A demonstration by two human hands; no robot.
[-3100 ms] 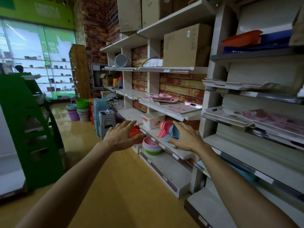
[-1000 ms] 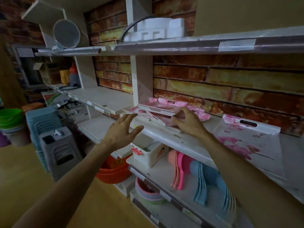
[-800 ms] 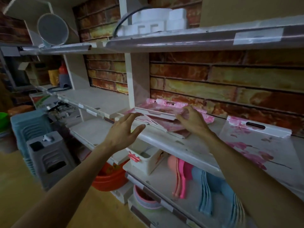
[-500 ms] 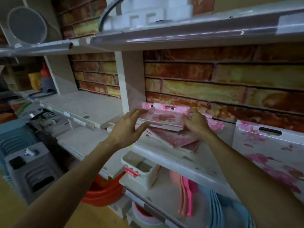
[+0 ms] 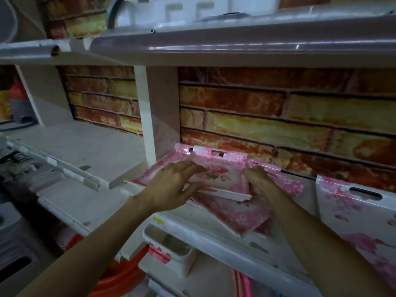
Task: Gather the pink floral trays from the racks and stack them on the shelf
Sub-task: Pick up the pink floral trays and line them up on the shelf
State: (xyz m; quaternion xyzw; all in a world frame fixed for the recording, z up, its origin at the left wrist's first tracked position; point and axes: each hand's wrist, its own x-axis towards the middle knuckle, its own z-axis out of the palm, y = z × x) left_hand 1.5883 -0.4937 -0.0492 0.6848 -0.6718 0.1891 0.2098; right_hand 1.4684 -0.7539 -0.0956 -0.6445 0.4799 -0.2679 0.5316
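Note:
A loose pile of pink floral trays [image 5: 227,209] lies on the middle shelf [image 5: 205,228] against the brick wall. The top tray [image 5: 222,174] sits askew on the pile, its handle slot toward the wall. My left hand [image 5: 171,187] touches that tray's left side with fingers spread and nearly straight, thumb under its front edge. My right hand [image 5: 257,181] grips the tray's right edge with curled fingers. Another floral tray [image 5: 353,211] with a white handle rim lies to the right on the same shelf.
An upper shelf [image 5: 235,43] hangs close overhead with white foam pieces [image 5: 188,9] on it. A white upright [image 5: 150,116] divides the bays. Below sit a white box with red clips [image 5: 169,247] and an orange tub [image 5: 120,281]. The left bay shelf [image 5: 81,146] is bare.
I have come closer to the shelf. Both hands have moved onto the top tray: the left now touches its left side, the right has closed on its right edge.

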